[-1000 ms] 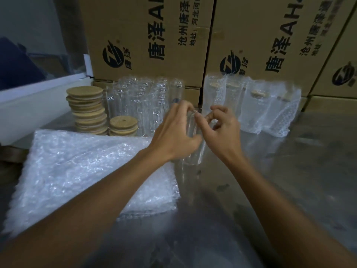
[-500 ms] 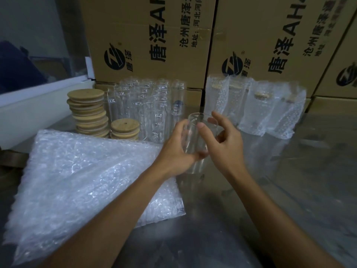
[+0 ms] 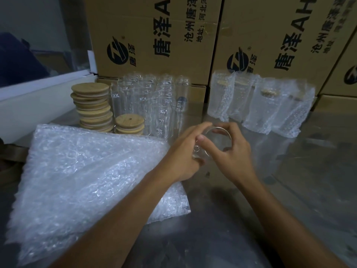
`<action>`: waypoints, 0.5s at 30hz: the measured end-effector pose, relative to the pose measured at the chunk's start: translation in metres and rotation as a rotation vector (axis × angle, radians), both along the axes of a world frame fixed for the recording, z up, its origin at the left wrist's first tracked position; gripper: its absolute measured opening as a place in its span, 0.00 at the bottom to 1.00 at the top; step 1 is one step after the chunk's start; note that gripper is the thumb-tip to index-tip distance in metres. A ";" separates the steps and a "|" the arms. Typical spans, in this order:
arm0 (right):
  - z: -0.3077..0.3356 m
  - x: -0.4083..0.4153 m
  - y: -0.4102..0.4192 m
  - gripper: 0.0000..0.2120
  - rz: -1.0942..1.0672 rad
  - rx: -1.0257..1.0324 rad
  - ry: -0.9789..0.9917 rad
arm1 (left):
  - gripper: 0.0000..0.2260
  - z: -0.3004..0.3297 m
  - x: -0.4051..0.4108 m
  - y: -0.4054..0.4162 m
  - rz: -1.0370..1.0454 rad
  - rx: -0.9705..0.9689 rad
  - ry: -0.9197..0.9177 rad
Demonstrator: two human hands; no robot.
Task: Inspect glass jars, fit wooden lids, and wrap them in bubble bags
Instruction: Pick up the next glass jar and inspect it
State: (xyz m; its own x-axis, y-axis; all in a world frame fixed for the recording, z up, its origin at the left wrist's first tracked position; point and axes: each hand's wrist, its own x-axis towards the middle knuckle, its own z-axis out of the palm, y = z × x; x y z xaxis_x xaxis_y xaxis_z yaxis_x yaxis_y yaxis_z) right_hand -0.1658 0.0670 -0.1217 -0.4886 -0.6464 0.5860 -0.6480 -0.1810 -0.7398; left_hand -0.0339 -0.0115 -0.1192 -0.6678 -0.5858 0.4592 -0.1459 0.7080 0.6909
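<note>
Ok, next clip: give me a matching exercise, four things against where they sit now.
Things:
1. glass jar
2. wooden lids
3. wrapped jars
4. bubble bags

Places:
A. flat pile, front left on the table
B. held in both hands
C. two stacks, back left
D. row at the back right, by the boxes

Pairs: 1-B, 2-C, 3-D, 4-A

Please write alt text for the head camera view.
Both hands, left hand and right hand, hold an open glass jar above a metal table. Bubble bags lie left; wooden lids and wrapped jars stand behind.
</note>
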 end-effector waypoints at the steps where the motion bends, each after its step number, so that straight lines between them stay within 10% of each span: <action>1: 0.000 0.000 0.000 0.23 -0.010 -0.011 -0.012 | 0.39 0.000 0.000 0.001 -0.002 -0.006 0.006; 15: 0.007 0.000 -0.001 0.15 0.226 -0.079 -0.342 | 0.39 0.001 -0.001 0.001 0.103 -0.001 0.080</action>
